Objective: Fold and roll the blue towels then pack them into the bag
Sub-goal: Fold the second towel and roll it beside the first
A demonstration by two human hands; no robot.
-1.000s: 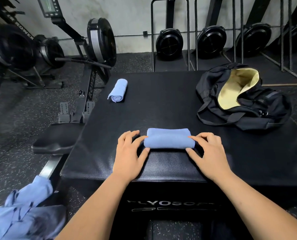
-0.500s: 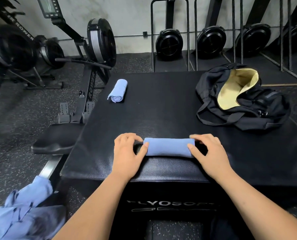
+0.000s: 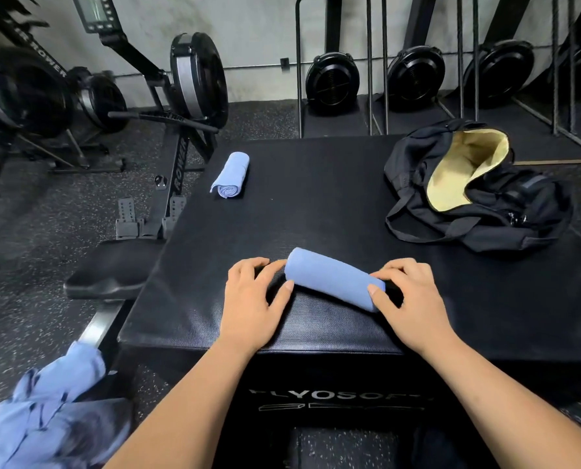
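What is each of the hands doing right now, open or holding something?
Left hand: curled round the left end of the rolled towel, holding it.
Right hand: curled round its right end, holding it.

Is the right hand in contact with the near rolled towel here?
Touching. The head view shows the right hand with thumb and fingers pinching the right end of the near rolled towel.

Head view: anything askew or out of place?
Rolled towel between left hand and right hand lies skewed to the box edge, right end nearer. Crumpled blue towels sit off the box, lower left.
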